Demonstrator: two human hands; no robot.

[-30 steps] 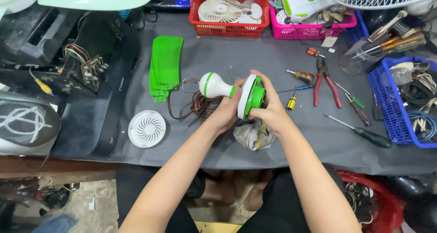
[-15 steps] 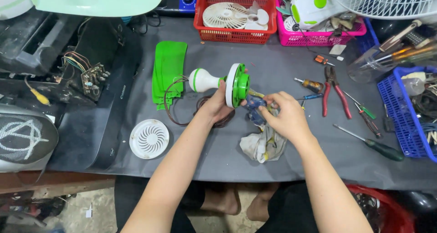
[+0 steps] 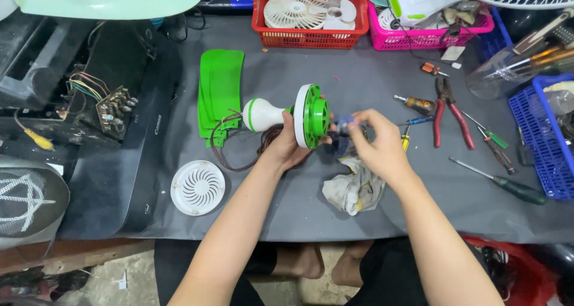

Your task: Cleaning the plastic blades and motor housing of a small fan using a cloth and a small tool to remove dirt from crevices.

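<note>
Left hand (image 3: 293,147) grips a green-and-white fan motor housing (image 3: 299,116) above the grey surface (image 3: 269,72); right hand (image 3: 373,144) pinches a small part (image 3: 344,125) beside it. Likely light, rigid plastic, best held by the rim.

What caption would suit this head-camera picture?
Left hand steadies a green-and-white fan motor housing while the right hand works at its front, over a crumpled rag.
</note>
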